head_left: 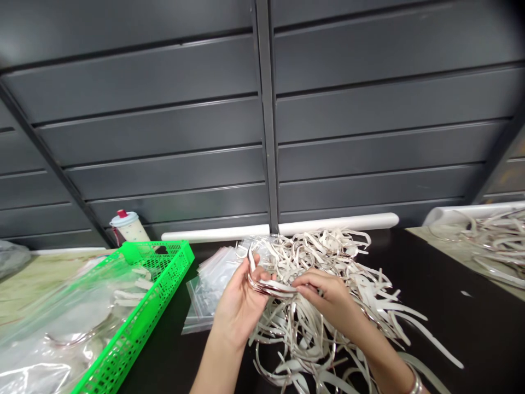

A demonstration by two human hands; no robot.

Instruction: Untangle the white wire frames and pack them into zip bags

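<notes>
A small bundle of curved white strips [266, 284] is gripped in the closed fingers of the left hand [238, 303], held up just above the desk [451, 328]. One further strip [287, 288] is pinched between the closed fingers of the right hand [330, 295], its end touching the bundle. The step in hand is judged to be gathering: strips are being picked from the heap [348, 262] and laid one by one against the bundle. For a further strip to be added, it would have to be teased free of the tangle below the fingers and its curve matched to those already held.

Two hands are seen, with one bundle and one pinched strip. One large heap lies under and beyond the fingers, its strips too many and too tangled to be counted. One stack of clear bags [207, 284] lies just left of the left fingers, and one green basket [180, 262] farther left. One lidded cup [127, 225] stands behind the basket. A second heap [500, 241] lies well to the right.
</notes>
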